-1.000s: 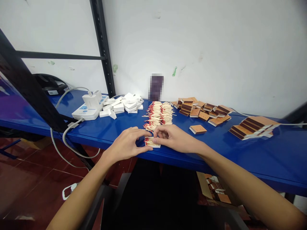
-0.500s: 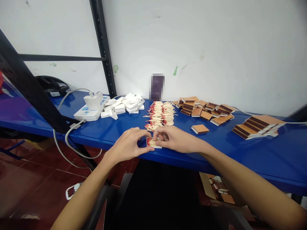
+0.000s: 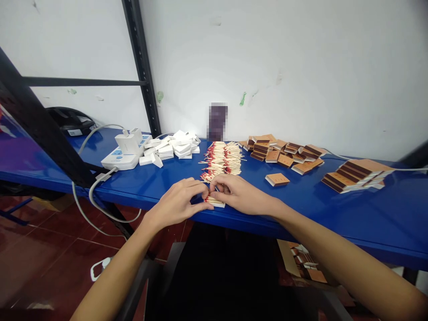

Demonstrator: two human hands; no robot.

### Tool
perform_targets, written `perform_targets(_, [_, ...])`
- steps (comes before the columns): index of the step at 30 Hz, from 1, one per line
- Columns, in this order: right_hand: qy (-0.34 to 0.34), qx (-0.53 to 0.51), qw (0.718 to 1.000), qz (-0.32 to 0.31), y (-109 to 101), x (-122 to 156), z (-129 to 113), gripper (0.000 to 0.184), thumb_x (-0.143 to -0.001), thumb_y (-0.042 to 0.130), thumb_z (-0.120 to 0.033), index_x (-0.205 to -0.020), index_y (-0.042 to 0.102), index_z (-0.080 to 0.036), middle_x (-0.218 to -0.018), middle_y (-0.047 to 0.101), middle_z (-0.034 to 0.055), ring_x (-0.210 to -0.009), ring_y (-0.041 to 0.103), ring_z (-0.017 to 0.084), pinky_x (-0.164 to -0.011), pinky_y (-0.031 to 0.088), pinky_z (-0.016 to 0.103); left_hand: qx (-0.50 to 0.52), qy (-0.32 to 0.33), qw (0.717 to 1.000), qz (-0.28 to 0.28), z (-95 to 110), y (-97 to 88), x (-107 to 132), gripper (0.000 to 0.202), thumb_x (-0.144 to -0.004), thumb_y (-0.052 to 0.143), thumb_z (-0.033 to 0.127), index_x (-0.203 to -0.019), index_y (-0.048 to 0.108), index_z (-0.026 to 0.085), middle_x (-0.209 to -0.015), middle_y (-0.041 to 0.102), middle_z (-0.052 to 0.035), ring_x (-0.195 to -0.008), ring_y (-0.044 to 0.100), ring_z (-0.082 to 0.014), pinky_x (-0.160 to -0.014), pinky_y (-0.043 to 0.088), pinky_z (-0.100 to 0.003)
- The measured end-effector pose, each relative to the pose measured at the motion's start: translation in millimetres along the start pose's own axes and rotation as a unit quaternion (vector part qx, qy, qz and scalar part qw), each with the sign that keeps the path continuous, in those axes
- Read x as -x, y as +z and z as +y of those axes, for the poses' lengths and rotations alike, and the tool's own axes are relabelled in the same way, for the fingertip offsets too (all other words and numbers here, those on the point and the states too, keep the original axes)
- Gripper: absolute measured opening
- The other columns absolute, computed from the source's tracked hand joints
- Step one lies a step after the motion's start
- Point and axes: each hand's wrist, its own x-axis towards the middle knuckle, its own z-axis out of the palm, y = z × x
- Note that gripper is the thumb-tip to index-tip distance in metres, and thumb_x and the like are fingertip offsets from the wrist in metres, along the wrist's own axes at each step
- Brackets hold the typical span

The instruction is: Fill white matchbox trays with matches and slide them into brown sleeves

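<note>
A small white matchbox tray (image 3: 214, 201) filled with red-tipped matches lies near the front edge of the blue table (image 3: 334, 209). My left hand (image 3: 177, 201) pinches its left end with thumb and fingers curled. From the right, my right hand (image 3: 237, 192) has its fingers pressed together on the tray and its matches. Just behind both hands lies a heap of loose red-tipped matches (image 3: 222, 159).
A pile of white inner trays (image 3: 172, 148) and a white power strip (image 3: 124, 151) with cables sit at the left. Brown matchbox sleeves (image 3: 284, 151) lie at the back, one sleeve (image 3: 277, 179) alone, stacked boxes (image 3: 357, 174) at the right. A black rack post (image 3: 142, 67) stands behind.
My fingers have closed in more tightly over the tray, covering most of it. Both hands stay in the same spot at the table's front edge.
</note>
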Motion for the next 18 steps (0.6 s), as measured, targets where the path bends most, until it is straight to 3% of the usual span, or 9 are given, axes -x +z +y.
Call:
perform_targets(4, [0.016,0.000,1.000,0.023,-7,7,-3,0.015,-0.094,0.051,-0.033,-0.088,0.057,-0.020,-0.071,0.050,-0.0032,-0.063,0.044,0.012,-0.059,0.033,0.025,-0.004,-0.008,1.000,-0.004,1,-0.3,0,0.026,-0.090,0.063,0.045,-0.089,0.058,0.019,-0.090,0.064,-0.0018,-0.085,0.056,-0.0182,-0.077,0.042,-0.030])
perform_targets(7, [0.033,0.078,0.993,0.082,-26,26,5,0.016,-0.095,0.046,-0.031,-0.097,0.058,-0.020,-0.084,0.060,0.0024,-0.073,0.053,0.016,-0.067,0.041,0.028,-0.008,-0.022,1.000,0.002,2,-0.3,1,0.027,-0.088,0.065,0.046,-0.095,0.059,0.020,-0.093,0.065,-0.0018,-0.086,0.057,-0.0185,-0.077,0.043,-0.030])
perform_targets(11, [0.090,0.321,0.931,0.151,-55,63,49,0.033,-0.089,0.041,-0.021,-0.118,0.058,-0.017,-0.115,0.061,0.0160,-0.107,0.058,0.031,-0.091,0.045,0.045,-0.009,-0.028,0.999,0.026,4,-0.3,2,0.036,-0.087,0.067,0.038,-0.118,0.057,0.023,-0.105,0.066,-0.0033,-0.089,0.059,-0.0190,-0.080,0.046,-0.033])
perform_targets(14, [0.132,0.377,0.910,0.108,-68,87,94,0.051,-0.084,0.042,-0.018,-0.133,0.051,-0.014,-0.134,0.055,0.0188,-0.121,0.055,0.036,-0.098,0.045,0.052,-0.009,-0.003,1.000,0.027,4,-0.2,2,0.032,-0.087,0.065,0.034,-0.117,0.061,0.022,-0.105,0.068,-0.0047,-0.092,0.059,-0.0201,-0.083,0.047,-0.035])
perform_targets(18, [0.142,0.330,0.933,0.035,-70,103,126,0.058,-0.086,0.041,-0.020,-0.144,0.045,-0.017,-0.144,0.052,0.0139,-0.130,0.051,0.031,-0.105,0.045,0.049,-0.006,0.019,1.000,0.016,3,0.4,1,0.022,-0.087,0.066,0.037,-0.099,0.070,0.019,-0.096,0.071,-0.0058,-0.092,0.060,-0.0212,-0.083,0.048,-0.036])
